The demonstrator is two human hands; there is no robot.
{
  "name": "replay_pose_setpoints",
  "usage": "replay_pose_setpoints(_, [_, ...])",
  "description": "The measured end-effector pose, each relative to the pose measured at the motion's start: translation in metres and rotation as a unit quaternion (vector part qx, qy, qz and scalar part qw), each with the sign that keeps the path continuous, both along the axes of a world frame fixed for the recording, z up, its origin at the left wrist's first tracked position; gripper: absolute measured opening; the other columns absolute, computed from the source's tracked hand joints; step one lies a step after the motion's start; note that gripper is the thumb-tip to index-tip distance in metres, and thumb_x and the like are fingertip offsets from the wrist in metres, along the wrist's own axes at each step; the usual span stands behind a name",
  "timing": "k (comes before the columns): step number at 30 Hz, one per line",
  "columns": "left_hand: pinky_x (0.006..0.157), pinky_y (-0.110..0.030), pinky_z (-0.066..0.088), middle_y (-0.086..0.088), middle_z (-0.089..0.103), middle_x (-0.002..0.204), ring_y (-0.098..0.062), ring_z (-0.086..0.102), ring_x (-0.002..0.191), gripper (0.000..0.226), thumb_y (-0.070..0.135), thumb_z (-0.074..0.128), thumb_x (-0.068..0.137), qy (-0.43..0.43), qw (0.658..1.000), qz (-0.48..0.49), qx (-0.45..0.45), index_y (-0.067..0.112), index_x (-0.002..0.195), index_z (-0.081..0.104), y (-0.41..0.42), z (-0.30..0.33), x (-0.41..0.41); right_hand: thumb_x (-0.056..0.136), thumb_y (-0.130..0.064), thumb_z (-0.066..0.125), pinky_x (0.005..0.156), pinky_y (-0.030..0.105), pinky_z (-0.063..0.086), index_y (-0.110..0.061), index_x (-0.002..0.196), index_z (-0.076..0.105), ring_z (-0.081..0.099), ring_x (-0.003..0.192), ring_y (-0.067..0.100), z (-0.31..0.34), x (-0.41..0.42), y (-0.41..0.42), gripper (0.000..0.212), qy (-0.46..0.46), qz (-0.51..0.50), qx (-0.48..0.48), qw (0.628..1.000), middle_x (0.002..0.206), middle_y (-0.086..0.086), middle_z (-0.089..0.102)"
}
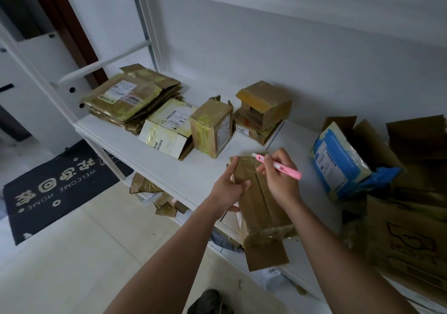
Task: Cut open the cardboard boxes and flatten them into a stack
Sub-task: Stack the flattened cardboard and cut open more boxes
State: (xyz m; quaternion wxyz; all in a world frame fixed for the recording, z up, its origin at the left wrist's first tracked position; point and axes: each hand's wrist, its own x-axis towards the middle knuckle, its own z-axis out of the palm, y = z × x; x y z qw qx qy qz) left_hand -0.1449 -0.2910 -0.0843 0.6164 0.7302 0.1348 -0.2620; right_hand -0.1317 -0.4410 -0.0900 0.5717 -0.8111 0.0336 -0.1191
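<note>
Head cam is looking down at a white shelf where all the cardboard is sitting. Left hand is gripping the far left edge of a brown taped box, thumb lying on top and the other fingers curling around the side, so it's wrapping the box rather than spreading flat. That box is lying long-ways at the front edge of the shelf, and its near flap is hanging open past the edge toward the camera.

Right hand is pinching a pink utility knife pen-style, fingers bunching together around the body. The knife's tip is sitting right at the far end of the box on the tape; can't really tell if a blade is out or touching.

Further back on the left, a stack of flattened boxes is resting on the shelf. Beside it a white printed box is leaning against the stack, then a small brown box is standing upright, and behind that a couple more boxes are piling up. Off to the right a blue-and-white parcel is tilting against big open cartons. Down on the floor a black welcome mat is lying to the left.
</note>
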Motion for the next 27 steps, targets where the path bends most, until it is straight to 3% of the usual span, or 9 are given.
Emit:
replay_pose_setpoints(2, [0.083,-0.052,0.059,-0.006,0.051,0.139,-0.028,0.063,0.111,0.073,0.025,0.059,0.098,0.007,1.0,-0.001,-0.008,0.059,0.147,0.016,0.002,0.0,0.0,0.098,-0.018,0.055,0.055,0.011,0.049,-0.019,0.084,0.049,0.066,0.072,0.0,-0.001,0.0,0.001,0.016,-0.005,0.008,-0.024,1.0,0.076,-0.001,0.067])
replay_pose_setpoints(7, [0.084,-0.052,0.058,-0.005,0.049,0.14,-0.03,0.061,0.115,0.072,0.026,0.059,0.098,0.012,1.0,0.002,-0.008,0.06,0.146,0.018,0.001,0.002,0.0,0.099,-0.015,0.054,0.054,0.015,0.047,-0.004,0.089,0.05,0.063,0.069,0.014,-0.003,0.0,0.004,0.015,-0.009,0.042,-0.09,0.995,0.076,0.009,0.062])
replay_pose_setpoints(12, [0.083,-0.054,0.058,-0.005,0.047,0.142,-0.033,0.059,0.119,0.073,0.025,0.059,0.098,0.012,1.0,0.001,-0.007,0.059,0.147,0.018,0.0,0.003,-0.001,0.098,-0.012,0.054,0.05,0.014,0.044,-0.002,0.089,0.049,0.061,0.066,0.02,0.002,0.0,0.002,0.014,0.002,0.054,-0.103,0.993,0.074,0.008,0.058])
replay_pose_setpoints(22, [0.078,-0.046,0.061,-0.004,0.051,0.139,-0.029,0.063,0.112,0.071,0.027,0.06,0.097,-0.002,1.0,0.009,0.009,0.06,0.145,0.02,-0.002,0.003,-0.003,0.098,-0.012,0.054,0.045,0.016,0.035,-0.003,0.084,0.049,0.051,0.056,0.015,0.007,-0.033,-0.011,0.017,0.02,0.097,-0.174,0.98,0.066,0.007,0.053])
replay_pose_setpoints(27, [0.079,-0.051,0.06,-0.004,0.053,0.135,-0.029,0.065,0.108,0.073,0.024,0.061,0.097,-0.008,1.0,0.021,0.014,0.057,0.147,0.021,-0.005,0.004,-0.004,0.098,-0.014,0.055,0.045,0.016,0.034,-0.009,0.082,0.048,0.048,0.051,0.008,0.01,-0.067,-0.027,0.018,0.053,0.114,-0.146,0.981,0.066,0.008,0.053])
